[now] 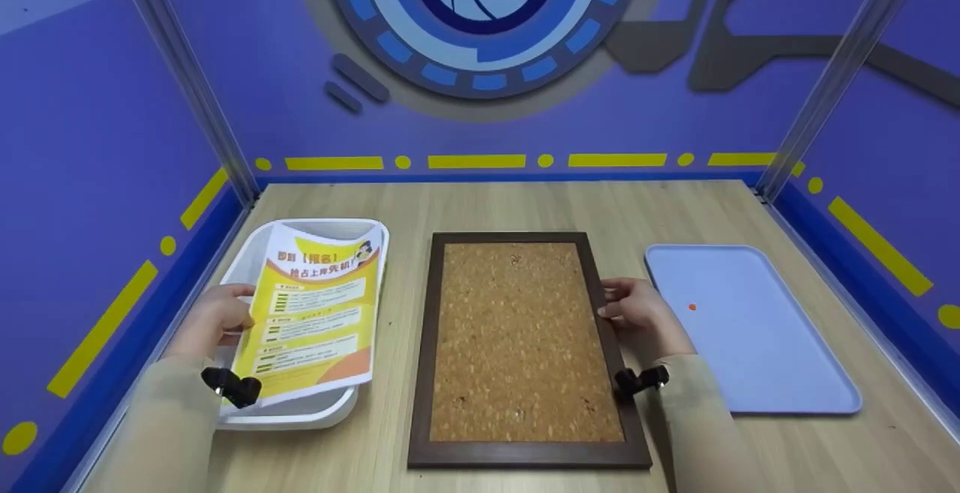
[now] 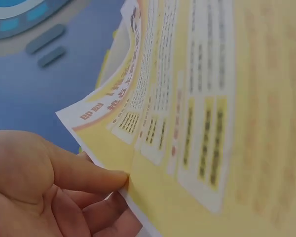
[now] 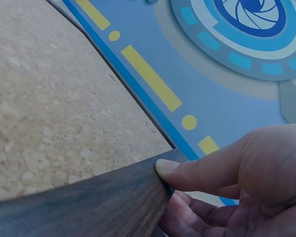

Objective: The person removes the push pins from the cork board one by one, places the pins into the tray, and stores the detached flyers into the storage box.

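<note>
A yellow and white printed flyer [image 1: 319, 309] lies tilted over the white plastic basin [image 1: 322, 422] on the left. My left hand [image 1: 217, 317] pinches its left edge, thumb on the printed face and fingers beneath, as the left wrist view shows with the flyer [image 2: 153, 128] bending away. In the middle stands a cork board [image 1: 525, 343] with a dark brown wooden frame. My right hand [image 1: 637, 309] grips the frame's right side, the thumb [image 3: 167, 167] on the face of the dark frame [image 3: 98, 202] and the other fingers behind its edge.
On the right a pale blue tray [image 1: 757, 343] lies on the wooden table [image 1: 510, 208], with a small orange-red piece [image 1: 692, 307] near its left side. Blue-purple walls with yellow marks enclose the table at the back and both sides.
</note>
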`<control>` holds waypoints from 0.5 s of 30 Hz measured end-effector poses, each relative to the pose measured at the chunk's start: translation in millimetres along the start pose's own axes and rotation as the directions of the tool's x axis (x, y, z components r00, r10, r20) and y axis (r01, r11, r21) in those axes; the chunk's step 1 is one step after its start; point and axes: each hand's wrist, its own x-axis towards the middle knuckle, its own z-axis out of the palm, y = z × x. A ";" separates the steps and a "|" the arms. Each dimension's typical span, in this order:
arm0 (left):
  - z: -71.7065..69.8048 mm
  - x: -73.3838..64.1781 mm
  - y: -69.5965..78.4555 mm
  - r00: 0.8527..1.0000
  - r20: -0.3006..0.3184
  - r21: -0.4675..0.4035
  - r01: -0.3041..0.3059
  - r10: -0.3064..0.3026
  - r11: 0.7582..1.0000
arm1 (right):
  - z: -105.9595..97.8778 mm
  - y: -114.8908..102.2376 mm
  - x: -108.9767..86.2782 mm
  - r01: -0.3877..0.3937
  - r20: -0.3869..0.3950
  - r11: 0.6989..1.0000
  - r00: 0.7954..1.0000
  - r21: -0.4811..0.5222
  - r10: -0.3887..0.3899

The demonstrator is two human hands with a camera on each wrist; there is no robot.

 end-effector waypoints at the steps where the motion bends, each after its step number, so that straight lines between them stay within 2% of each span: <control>1: 0.8 2.0 -0.4 1.000 -0.002 0.019 -0.002 0.002 1.000 | 0.0 -0.1 -0.2 -0.002 0.001 1.000 1.000 -0.002 0.002; 6: 4.2 10.8 -2.2 1.000 0.001 0.095 -0.018 0.018 0.995 | -1.0 0.1 0.7 -0.002 0.005 1.000 1.000 0.010 0.002; 11: 7.6 15.5 -7.6 0.999 0.038 0.052 -0.029 0.027 0.998 | -0.8 0.1 1.5 -0.005 -0.001 1.000 1.000 0.009 0.005; 15: 9.8 18.9 -7.6 0.996 0.060 0.042 -0.072 0.069 0.997 | -0.5 0.6 1.7 -0.004 -0.006 1.000 1.000 0.010 0.004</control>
